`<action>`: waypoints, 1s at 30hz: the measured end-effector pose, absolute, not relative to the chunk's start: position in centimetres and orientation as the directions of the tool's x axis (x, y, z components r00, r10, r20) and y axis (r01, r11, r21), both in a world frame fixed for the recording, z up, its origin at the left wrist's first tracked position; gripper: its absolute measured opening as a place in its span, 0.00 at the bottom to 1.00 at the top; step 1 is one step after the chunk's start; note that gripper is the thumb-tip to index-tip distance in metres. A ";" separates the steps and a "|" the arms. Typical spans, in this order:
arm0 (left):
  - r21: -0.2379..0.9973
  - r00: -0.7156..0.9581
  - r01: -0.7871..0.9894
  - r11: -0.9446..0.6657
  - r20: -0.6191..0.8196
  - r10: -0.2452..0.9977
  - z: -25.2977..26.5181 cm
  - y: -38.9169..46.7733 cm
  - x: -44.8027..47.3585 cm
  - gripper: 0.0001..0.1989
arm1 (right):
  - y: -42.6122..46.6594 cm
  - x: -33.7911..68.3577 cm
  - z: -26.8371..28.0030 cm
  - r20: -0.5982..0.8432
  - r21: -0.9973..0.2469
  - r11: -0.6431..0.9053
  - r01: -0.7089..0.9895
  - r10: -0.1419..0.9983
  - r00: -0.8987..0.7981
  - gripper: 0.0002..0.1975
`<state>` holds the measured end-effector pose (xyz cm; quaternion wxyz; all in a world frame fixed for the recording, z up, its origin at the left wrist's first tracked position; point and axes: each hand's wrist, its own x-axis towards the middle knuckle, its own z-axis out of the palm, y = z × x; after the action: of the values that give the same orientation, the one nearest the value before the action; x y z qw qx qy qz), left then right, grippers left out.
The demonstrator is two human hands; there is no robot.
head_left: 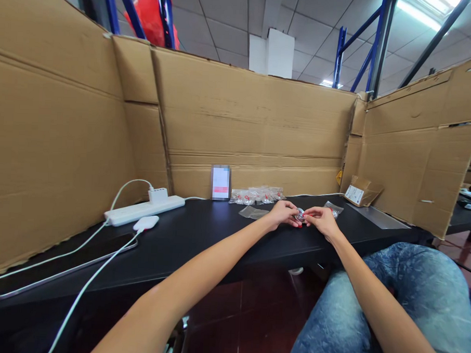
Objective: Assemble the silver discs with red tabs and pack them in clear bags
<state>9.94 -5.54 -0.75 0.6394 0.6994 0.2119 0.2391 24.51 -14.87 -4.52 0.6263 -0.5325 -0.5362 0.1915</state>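
Observation:
Between my two hands, just over the black table (217, 233), is a small round silvery item with red bits (300, 214); its exact kind is too small to tell. My left hand (284, 214) pinches it from the left. From the right, the fingers of my right hand (321, 220) are closed at its edge. A flat clear plastic bag (253, 212) lies by my left hand. Just behind my right hand sits another clear bag (333, 208) with something shiny inside. Several clear bags with silvery and red contents (256, 195) lie in a row along the back.
A phone-like screen (220, 182) leans against the cardboard wall (257, 115). On the left are a white power strip (146, 210), white cables and a dark tablet (71, 263). A small cardboard box (362, 191) and a clear sheet (378, 216) lie at the right.

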 end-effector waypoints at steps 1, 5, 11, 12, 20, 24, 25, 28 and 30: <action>0.996 0.798 -0.017 -0.086 0.065 0.599 -0.7 -5.6 9.9 0.03 | -14.8 24.6 -4.6 0.474 -0.867 0.362 0.342 0.809 0.347 0.12; 0.997 0.806 -0.041 -0.065 0.072 0.588 -0.6 -5.7 9.8 0.03 | -14.4 24.9 -5.0 0.512 -0.828 0.346 0.442 0.787 0.344 0.10; 0.995 0.821 -0.071 -0.063 0.095 0.563 -0.7 -5.7 10.0 0.04 | -14.1 25.0 -4.8 0.607 -0.635 0.191 0.749 0.722 0.331 0.06; 0.995 0.824 -0.080 -0.060 0.099 0.558 -0.8 -5.7 10.0 0.04 | -14.2 24.9 -4.7 0.623 -0.602 0.179 0.778 0.715 0.318 0.06; 0.994 0.859 -0.101 -0.038 0.107 0.501 -1.0 -5.7 10.1 0.11 | -14.2 24.4 -4.7 0.704 -0.461 0.180 0.869 0.671 0.234 0.06; 0.989 0.872 -0.145 -0.043 0.148 0.466 -1.1 -5.5 10.1 0.13 | -14.0 24.7 -4.9 0.726 -0.456 0.182 0.871 0.643 0.245 0.05; 0.987 0.875 -0.155 -0.047 0.160 0.457 -1.2 -5.4 10.1 0.14 | -13.9 24.7 -4.9 0.729 -0.458 0.183 0.870 0.638 0.249 0.05; 0.981 0.873 -0.185 -0.065 0.194 0.447 -1.2 -5.3 10.1 0.15 | -14.0 24.7 -4.8 0.737 -0.469 0.178 0.865 0.619 0.272 0.05; 0.976 0.862 -0.200 -0.084 0.216 0.459 -1.3 -5.3 10.1 0.15 | -14.2 24.6 -4.7 0.738 -0.475 0.170 0.863 0.611 0.286 0.04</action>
<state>10.13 -5.28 -1.27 0.6701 0.6941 0.0933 0.2459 24.62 -14.19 -4.66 0.4944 -0.6313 -0.5837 -0.1276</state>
